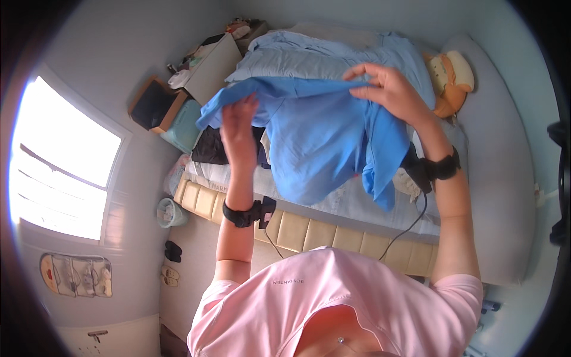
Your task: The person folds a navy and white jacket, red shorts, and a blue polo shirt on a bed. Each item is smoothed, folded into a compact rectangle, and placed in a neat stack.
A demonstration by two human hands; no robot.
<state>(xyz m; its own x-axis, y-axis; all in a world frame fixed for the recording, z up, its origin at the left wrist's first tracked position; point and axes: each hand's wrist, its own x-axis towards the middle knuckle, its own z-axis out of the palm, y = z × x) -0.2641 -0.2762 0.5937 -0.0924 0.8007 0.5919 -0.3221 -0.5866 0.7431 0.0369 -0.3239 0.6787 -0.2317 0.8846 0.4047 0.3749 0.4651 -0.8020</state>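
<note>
A bright blue shirt (321, 137) hangs spread in the air above a bed (357, 208). My left hand (239, 122) grips its upper left edge near the collar. My right hand (386, 89) pinches the upper right edge, fingers closed on the cloth. The lower part of the shirt drapes down toward the mattress. Both wrists carry black bands with small devices and cables. Behind the shirt lies a pale blue garment (309, 56) spread on the bed.
A stuffed toy (450, 77) rests near a grey pillow (499, 149) on the right. Dark clothes (211, 149) lie at the bed's left edge. A cardboard box (211, 68), a dark box (153, 106), a small bin (169, 213) and slippers (171, 262) stand by the bright window (65, 160).
</note>
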